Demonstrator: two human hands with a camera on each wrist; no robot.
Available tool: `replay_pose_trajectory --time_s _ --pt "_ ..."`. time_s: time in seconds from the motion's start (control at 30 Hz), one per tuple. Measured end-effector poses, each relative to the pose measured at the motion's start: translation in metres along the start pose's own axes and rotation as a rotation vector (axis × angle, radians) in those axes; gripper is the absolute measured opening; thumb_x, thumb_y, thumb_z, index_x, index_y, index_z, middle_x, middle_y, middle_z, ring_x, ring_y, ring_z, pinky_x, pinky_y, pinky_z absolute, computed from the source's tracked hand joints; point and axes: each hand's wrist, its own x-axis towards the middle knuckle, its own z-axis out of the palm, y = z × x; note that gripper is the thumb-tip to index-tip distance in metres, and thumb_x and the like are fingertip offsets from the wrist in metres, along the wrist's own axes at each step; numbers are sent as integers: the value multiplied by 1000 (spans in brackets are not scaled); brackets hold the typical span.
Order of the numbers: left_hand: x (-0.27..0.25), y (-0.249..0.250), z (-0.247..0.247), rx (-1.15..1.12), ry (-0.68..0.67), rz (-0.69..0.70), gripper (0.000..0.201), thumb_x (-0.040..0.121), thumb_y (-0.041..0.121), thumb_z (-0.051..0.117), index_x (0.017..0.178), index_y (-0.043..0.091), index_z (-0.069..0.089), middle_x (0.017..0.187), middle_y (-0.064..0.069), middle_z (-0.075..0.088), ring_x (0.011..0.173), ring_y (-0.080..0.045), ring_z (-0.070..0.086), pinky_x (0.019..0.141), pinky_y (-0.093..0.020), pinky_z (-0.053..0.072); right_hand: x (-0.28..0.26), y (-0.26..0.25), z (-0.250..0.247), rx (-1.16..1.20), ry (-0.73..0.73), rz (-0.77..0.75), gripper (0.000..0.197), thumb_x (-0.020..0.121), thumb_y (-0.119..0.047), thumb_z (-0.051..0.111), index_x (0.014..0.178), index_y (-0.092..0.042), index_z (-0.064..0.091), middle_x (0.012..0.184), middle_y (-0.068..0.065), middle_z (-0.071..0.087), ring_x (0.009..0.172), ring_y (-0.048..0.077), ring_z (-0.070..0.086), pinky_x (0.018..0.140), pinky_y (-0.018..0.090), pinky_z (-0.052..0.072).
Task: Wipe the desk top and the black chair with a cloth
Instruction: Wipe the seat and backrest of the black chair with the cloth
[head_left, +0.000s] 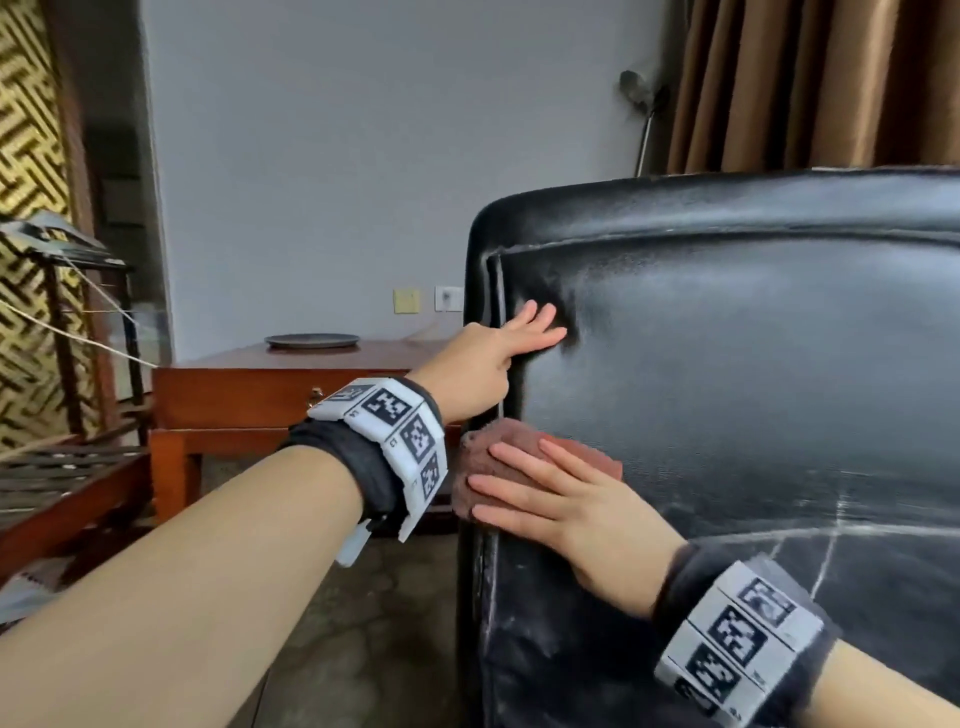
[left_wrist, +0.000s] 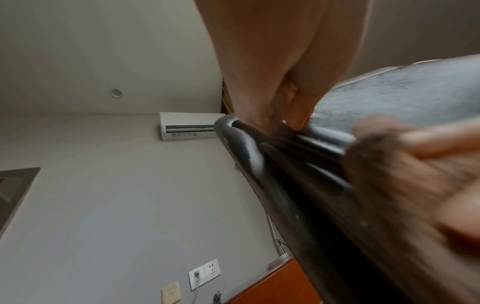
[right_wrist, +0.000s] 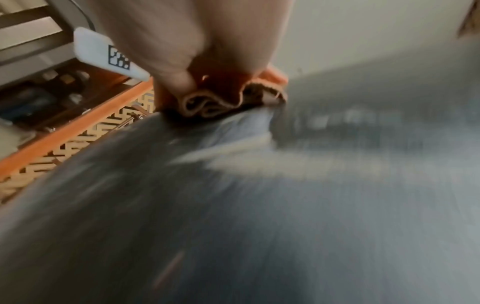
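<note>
The black leather chair (head_left: 753, 389) fills the right of the head view, its dusty backrest facing me. My left hand (head_left: 498, 353) rests flat with straight fingers on the backrest's upper left, close to the seam. Below it my right hand (head_left: 540, 493) presses a folded brown cloth (head_left: 485, 457) against the backrest near the left edge, fingers spread flat over it. The left wrist view shows the left fingers (left_wrist: 296, 115) on the chair edge (left_wrist: 259, 164) and the blurred cloth (left_wrist: 389, 174). In the right wrist view the bunched cloth (right_wrist: 223, 98) sits under my palm on the chair (right_wrist: 259, 205).
A wooden desk (head_left: 249, 384) stands behind the chair at the left, a dark plate (head_left: 311, 340) on its top. Wall sockets (head_left: 448, 299) lie behind it. A slatted wooden rack (head_left: 67, 483) stands at far left, brown curtains (head_left: 810, 83) at the upper right.
</note>
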Motion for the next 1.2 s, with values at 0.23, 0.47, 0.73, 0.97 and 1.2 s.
replay_pose_trajectory --time_s 0.23,0.47,0.73,0.97,1.2 --pt "13 -8 3 74 -9 33 80 79 -25 28 141 24 40 153 10 23 142 1 10 113 -14 2 15 -23 16 134 42 212 49 73 -14 35 110 -15 68 132 3 56 136 30 32 114 46 15" --pt "12 -3 5 108 8 21 86 72 -25 25 143 24 37 154 10 22 142 1 9 104 -7 -2 2 -52 27 249 -121 -13 58 101 -26 11 119 -19 65 127 1 61 125 20 51 112 33 20" --pt "7 4 3 187 7 20 81 78 -22 27 144 25 36 155 8 20 143 -3 10 112 -16 7 1 -48 38 168 -10 28 55 104 -21 11 119 -11 63 131 4 58 128 25 47 113 38 15" --pt "5 12 0 270 -39 -2 79 80 -18 27 146 26 30 157 8 13 145 -7 9 116 -28 16 -77 -80 72 282 -184 37 43 105 -30 14 148 -24 13 153 -14 23 142 2 14 114 16 16" --pt "10 5 6 297 -18 -2 78 81 -13 29 146 30 30 157 8 14 144 -18 22 113 -39 28 -63 -8 25 -41 109 128 46 98 -17 27 141 -1 28 148 8 33 141 24 18 117 34 11"
